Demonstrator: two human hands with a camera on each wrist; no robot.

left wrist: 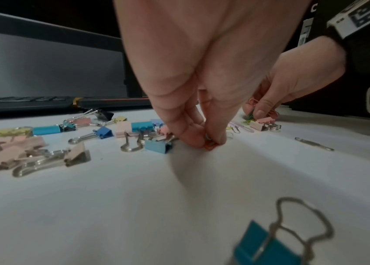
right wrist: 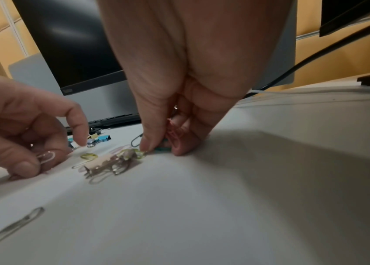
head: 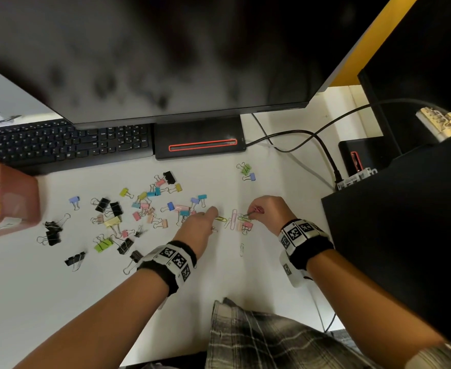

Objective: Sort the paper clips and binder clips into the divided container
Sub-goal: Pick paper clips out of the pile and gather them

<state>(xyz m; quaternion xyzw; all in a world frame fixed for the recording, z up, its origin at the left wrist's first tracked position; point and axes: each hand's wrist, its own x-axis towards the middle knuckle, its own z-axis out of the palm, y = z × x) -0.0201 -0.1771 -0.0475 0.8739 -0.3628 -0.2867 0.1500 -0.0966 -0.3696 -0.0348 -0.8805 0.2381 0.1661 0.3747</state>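
My left hand (head: 211, 219) pinches a small paper clip (left wrist: 208, 143) against the white desk (head: 59, 302), just left of a yellow paper clip (head: 220, 219). My right hand (head: 255, 211) holds a bunch of pink paper clips (right wrist: 176, 134) in its curled fingers, and its thumb and fingertips pinch at a green paper clip (right wrist: 140, 152) on the desk. Between the hands lie a long pink paper clip (head: 234, 219) and a pink binder clip (head: 247, 226). Several coloured and black binder clips (head: 139, 206) are scattered to the left. The pink divided container (head: 19, 198) stands at the far left and holds yellow clips.
A keyboard (head: 59, 145), a monitor (head: 165, 62) and its base (head: 200, 142) line the back of the desk. A black cable (head: 312, 137) runs to the right, beside a large black box (head: 405, 222). A silver paper clip (head: 242, 249) lies near the front.
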